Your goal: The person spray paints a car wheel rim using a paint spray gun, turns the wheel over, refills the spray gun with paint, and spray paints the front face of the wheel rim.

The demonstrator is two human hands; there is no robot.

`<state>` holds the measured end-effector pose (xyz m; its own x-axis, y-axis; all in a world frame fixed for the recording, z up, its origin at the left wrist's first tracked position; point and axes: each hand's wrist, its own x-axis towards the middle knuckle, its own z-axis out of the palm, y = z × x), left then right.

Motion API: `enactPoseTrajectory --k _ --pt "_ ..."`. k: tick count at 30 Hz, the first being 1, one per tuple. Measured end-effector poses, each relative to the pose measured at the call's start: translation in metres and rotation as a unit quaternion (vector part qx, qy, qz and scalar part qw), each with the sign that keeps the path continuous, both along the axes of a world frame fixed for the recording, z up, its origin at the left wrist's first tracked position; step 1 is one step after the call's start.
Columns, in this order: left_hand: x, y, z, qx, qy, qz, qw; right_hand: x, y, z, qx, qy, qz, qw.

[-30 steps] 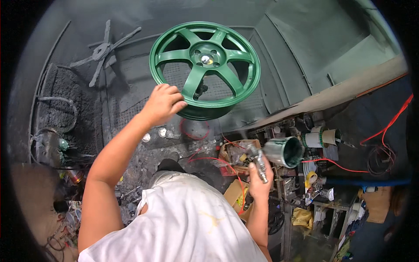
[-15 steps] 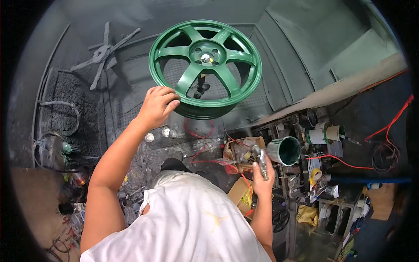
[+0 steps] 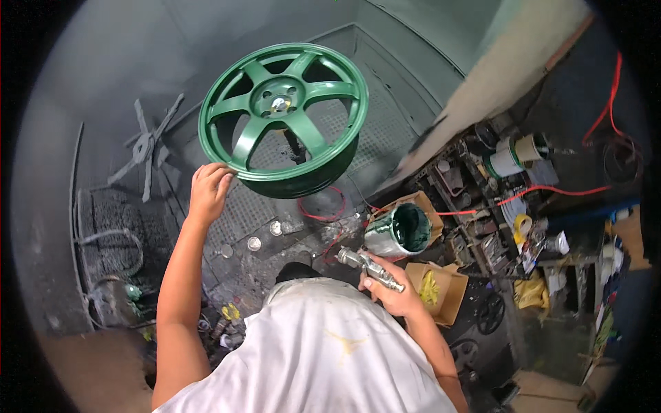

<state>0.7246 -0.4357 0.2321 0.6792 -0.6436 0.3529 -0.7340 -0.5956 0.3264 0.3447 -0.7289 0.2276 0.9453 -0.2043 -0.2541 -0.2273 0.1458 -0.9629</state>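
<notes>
A green six-spoke car wheel rim (image 3: 251, 138) is held up face-upward on a dark support, seen partly through its spokes. My left hand (image 3: 210, 191) reaches its near-left edge, fingers together and closed on the lip. In my right hand (image 3: 399, 292) is a silver metal spray gun (image 3: 370, 268), gripped round its handle, its nozzle end toward the left. A metal paint cup (image 3: 381, 237) sits just beyond the gun and appears joined to it. Dark green paint coats the open cup's inside. Between the gun and the wheel rim there is a gap.
A grey star-shaped stand (image 3: 143, 148) is at the left. Cardboard boxes (image 3: 451, 296) lie at the right, one with yellow material inside. Paint tins (image 3: 505, 163) and clutter fill a shelf beyond. A red hose (image 3: 544, 189) crosses there. Small round lids (image 3: 254, 244) lie on the floor.
The view has turned, so the surroundings appear shifted. The spray gun and its cup have moved left, closer to my body. My left hand stays at the wheel's edge.
</notes>
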Motion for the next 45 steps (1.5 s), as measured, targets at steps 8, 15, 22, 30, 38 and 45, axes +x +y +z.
enactPoseTrajectory --k 8,15,22,30,38,45 --pt "0.025 0.012 0.001 -0.004 -0.013 0.010 1.000 -0.027 -0.050 -0.006 -0.212 0.018 -0.180 0.960" --pt "-0.008 0.010 -0.016 -0.070 -0.096 0.071 0.990 -0.052 -0.071 -0.001 -0.123 0.003 -0.255 0.959" --pt "-0.194 -0.108 -0.042 0.088 0.486 0.003 0.869 -0.067 -0.050 -0.074 -0.080 0.052 -0.160 0.983" --pt "-0.265 -0.178 -0.171 0.011 0.749 -0.003 0.663 -0.076 -0.022 -0.144 -0.109 0.054 -0.026 0.992" --pt "-0.289 -0.182 -0.177 0.049 0.757 0.083 0.647 -0.089 -0.023 -0.180 -0.046 0.100 -0.010 0.994" --pt "-0.283 -0.189 -0.156 0.062 0.782 0.052 0.618 -0.088 -0.028 -0.159 -0.091 0.081 -0.034 0.992"
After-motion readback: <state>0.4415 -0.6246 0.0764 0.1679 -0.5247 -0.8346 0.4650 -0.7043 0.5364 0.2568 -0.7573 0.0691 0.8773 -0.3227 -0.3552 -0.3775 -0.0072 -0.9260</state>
